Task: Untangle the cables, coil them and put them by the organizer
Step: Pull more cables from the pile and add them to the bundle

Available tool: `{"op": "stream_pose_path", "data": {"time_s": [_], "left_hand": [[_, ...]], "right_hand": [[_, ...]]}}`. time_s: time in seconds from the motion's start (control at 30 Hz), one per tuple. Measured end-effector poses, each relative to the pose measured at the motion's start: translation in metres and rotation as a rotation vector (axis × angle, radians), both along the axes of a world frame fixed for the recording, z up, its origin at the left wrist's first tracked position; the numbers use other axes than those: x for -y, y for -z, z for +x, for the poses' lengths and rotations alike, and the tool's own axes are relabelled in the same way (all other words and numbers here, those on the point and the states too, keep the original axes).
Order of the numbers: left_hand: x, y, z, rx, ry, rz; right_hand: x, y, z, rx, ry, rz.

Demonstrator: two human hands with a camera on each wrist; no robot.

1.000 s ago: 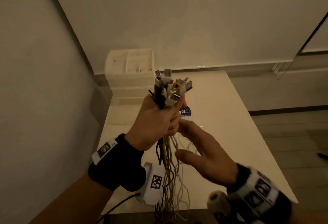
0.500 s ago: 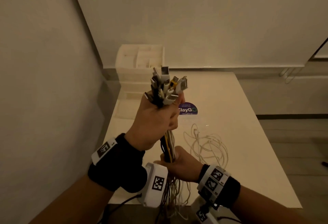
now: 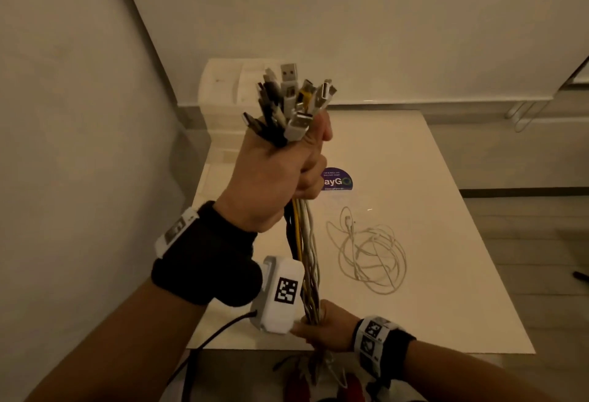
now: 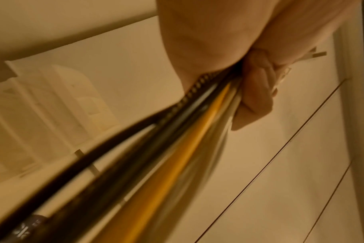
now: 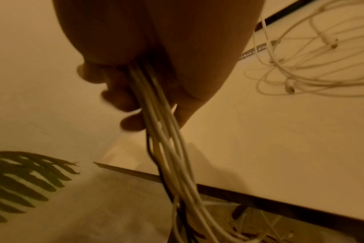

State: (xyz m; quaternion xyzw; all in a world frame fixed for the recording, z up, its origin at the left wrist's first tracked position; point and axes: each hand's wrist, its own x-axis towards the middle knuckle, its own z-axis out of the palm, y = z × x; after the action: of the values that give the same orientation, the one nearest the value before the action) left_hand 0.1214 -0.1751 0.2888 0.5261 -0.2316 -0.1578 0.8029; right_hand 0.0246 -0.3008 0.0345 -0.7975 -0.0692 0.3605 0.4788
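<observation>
Two hands stretch a cable bundle [image 3: 307,252] upright above the tabletop [image 3: 446,210]: nearest, the right hand [image 3: 328,326] wraps its fingers [image 5: 123,97] round the lower strands; higher, the left hand [image 3: 277,175] grips below the plugs; a loose white cable [image 3: 371,250] lies beyond, the organizer [image 3: 229,89] at the far corner

Your left hand [image 3: 274,175] is high above the surface [image 3: 430,178], with the cables [image 3: 304,255] hanging down to your right hand [image 3: 325,326] at the near edge. The organizer [image 3: 223,92] stands behind, a loose cable [image 3: 369,248] lies right.
</observation>
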Motion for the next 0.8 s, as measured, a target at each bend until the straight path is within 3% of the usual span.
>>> {"op": "stream_pose_path", "data": {"time_s": [0.1, 0.17, 0.37, 0.47, 0.57, 0.63, 0.7, 0.8], "left_hand": [[0.007, 0.012, -0.002, -0.018, -0.019, 0.025], [0.006, 0.013, -0.001, -0.021, -0.027, 0.028], [0.009, 0.004, 0.008, -0.065, -0.014, -0.051], [0.016, 0.006, 0.01, -0.058, -0.005, -0.03], [0.022, 0.008, 0.017, -0.097, -0.027, -0.034], [0.026, 0.009, 0.02, -0.119, -0.064, -0.045], [0.032, 0.011, 0.024, -0.125, -0.109, -0.03], [0.041, 0.016, 0.028, -0.105, -0.181, 0.064]], "right_hand": [[0.001, 0.023, 0.0, -0.007, 0.116, -0.054], [0.005, 0.016, 0.0, 0.038, 0.115, -0.126], [0.048, -0.036, 0.009, 0.114, -0.165, -0.144], [0.088, -0.059, 0.032, 0.065, -0.228, -0.294], [0.122, -0.071, 0.069, 0.136, -0.074, -0.463], [0.136, -0.059, 0.094, 0.192, 0.098, -0.611], [0.137, -0.04, 0.112, 0.138, 0.179, -0.748], [0.129, -0.013, 0.119, 0.001, 0.203, -0.803]]}}
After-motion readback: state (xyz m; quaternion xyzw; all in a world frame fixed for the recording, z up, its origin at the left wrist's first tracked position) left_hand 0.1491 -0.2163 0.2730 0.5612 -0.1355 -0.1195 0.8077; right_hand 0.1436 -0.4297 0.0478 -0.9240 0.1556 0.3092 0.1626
